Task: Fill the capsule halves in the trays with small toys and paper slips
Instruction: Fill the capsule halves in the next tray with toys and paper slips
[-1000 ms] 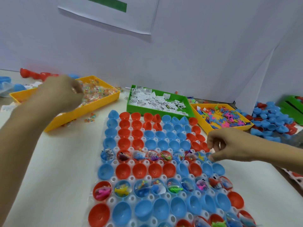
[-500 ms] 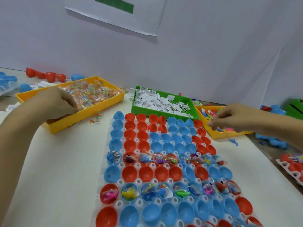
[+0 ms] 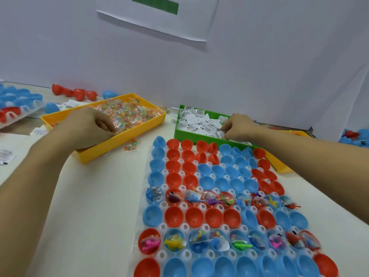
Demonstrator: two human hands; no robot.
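Observation:
A clear tray (image 3: 186,226) in front of me holds rows of red and blue capsule halves (image 3: 193,217); two of its rows contain small toys and slips. My left hand (image 3: 89,126) reaches into the yellow tray (image 3: 103,151) of wrapped small toys, fingers curled down onto a toy packet (image 3: 116,129). My right hand (image 3: 237,126) is over the green tray (image 3: 179,134) of paper slips and pinches a white paper slip (image 3: 220,134) at its fingertips.
A second yellow tray (image 3: 279,166) lies under my right forearm, mostly hidden. Loose red capsule halves (image 3: 75,92) sit by the back wall. Another capsule tray (image 3: 20,100) is far left, blue halves (image 3: 357,134) far right. A stray packet (image 3: 130,145) lies on the table.
My right hand moved from the capsule tray to the right yellow tray, then left to the green slip tray. My left hand dropped lower into the left yellow tray.

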